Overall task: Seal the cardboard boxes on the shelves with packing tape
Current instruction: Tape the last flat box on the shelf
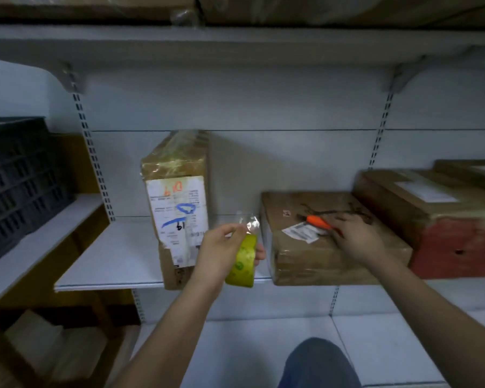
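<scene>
While left hand (pixel 221 242) grips tape roll (pixel 244 261), right hand (pixel 353 236) holds cutter (pixel 318 222).

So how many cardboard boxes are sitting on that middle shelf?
3 that I can see: an upright box with a scribbled label left of the hands, a flat box under the right hand, and a red-sided box far right. More may hide behind it.

The upright box (pixel 177 208) is brown cardboard wrapped in shiny clear tape, with a white paper label. The tape roll (pixel 242 261) looks glossy yellow-green plastic. The flat box (pixel 319 247) is dull cardboard. The shelf (pixel 109 261) is smooth painted metal. The crate (pixel 20 175) is dark plastic.
</scene>
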